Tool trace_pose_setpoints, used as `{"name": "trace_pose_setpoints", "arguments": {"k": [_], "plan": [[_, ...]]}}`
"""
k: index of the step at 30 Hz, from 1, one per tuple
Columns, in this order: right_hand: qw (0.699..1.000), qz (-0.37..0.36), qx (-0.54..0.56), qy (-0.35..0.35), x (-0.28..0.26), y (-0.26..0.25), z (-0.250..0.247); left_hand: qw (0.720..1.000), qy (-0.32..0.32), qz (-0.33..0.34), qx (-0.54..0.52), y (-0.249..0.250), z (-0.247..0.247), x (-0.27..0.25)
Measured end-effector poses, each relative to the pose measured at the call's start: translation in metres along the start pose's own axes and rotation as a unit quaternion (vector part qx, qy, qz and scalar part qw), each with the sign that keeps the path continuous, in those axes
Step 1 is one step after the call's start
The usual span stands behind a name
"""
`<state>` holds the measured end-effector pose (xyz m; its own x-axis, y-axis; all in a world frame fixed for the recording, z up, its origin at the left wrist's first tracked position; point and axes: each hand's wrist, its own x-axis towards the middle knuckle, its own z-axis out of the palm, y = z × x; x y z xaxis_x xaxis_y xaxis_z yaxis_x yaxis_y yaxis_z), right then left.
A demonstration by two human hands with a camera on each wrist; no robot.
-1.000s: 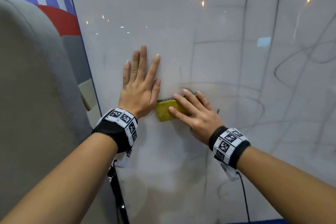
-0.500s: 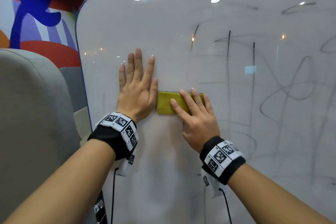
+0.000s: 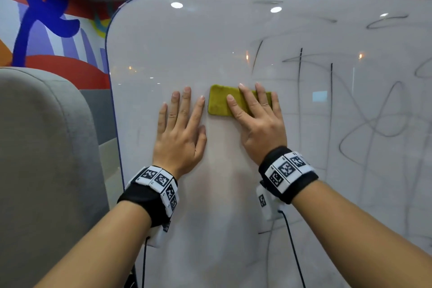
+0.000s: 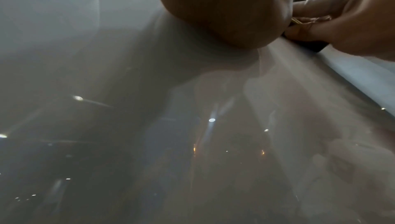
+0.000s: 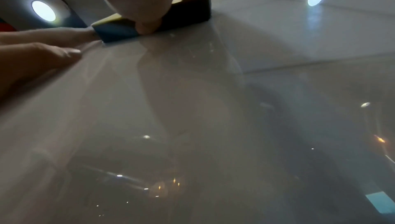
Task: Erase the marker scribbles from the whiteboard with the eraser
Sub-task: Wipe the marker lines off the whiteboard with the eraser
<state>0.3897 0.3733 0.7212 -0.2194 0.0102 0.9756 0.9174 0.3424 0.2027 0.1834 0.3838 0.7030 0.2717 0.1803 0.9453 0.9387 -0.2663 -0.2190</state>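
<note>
Right hand (image 3: 259, 124), fingers extended, presses the yellow eraser (image 3: 218, 103) flat against the whiteboard (image 3: 163, 49); left hand (image 3: 180, 138) rests open-palmed just left of the eraser, gripping nothing.

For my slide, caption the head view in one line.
Right hand presses a yellow eraser against the scribbled whiteboard; left hand lies flat beside it.

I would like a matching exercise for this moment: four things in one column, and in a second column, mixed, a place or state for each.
1. left hand
2. right hand
3. eraser
4. scribbles

a. yellow-green, under fingers
b. flat on the bare whiteboard
c. on the board's right part
d. presses the eraser

Pairs: 1-b, 2-d, 3-a, 4-c
</note>
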Motion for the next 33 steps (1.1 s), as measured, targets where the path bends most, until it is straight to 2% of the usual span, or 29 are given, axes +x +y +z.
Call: {"name": "trace_pose_setpoints", "arguments": {"k": [3,7,9,13,16,23,28,33], "plan": [[1.0,0.012,-0.005,0.004,-0.018,-0.006,0.002,1.0,0.002,-0.004,0.0,-0.002,-0.004,0.003],[0.999,-0.014,-0.022,-0.02,-0.034,-0.007,-0.001,0.999,0.007,-0.022,-0.025,-0.002,-0.015,0.024],[0.999,-0.016,-0.03,-0.034,-0.019,0.0,-0.004,0.998,0.006,-0.045,-0.039,0.002,-0.02,0.04],[0.998,0.05,-0.017,-0.026,0.039,0.016,-0.01,0.996,-0.022,-0.075,-0.052,0.015,-0.02,0.065],[0.998,0.056,-0.01,-0.022,0.059,0.019,-0.009,0.995,-0.025,-0.088,-0.044,0.02,-0.011,0.07],[1.0,0.025,0.002,0.001,0.0,0.017,-0.004,0.997,0.01,-0.073,-0.005,0.018,0.003,0.067],[0.999,0.043,0.021,0.007,0.063,0.038,-0.008,0.998,-0.001,-0.068,-0.013,0.032,-0.009,0.09],[0.998,0.056,0.018,0.02,0.116,0.049,-0.008,0.994,0.016,-0.102,-0.031,0.037,-0.029,0.138]]}}
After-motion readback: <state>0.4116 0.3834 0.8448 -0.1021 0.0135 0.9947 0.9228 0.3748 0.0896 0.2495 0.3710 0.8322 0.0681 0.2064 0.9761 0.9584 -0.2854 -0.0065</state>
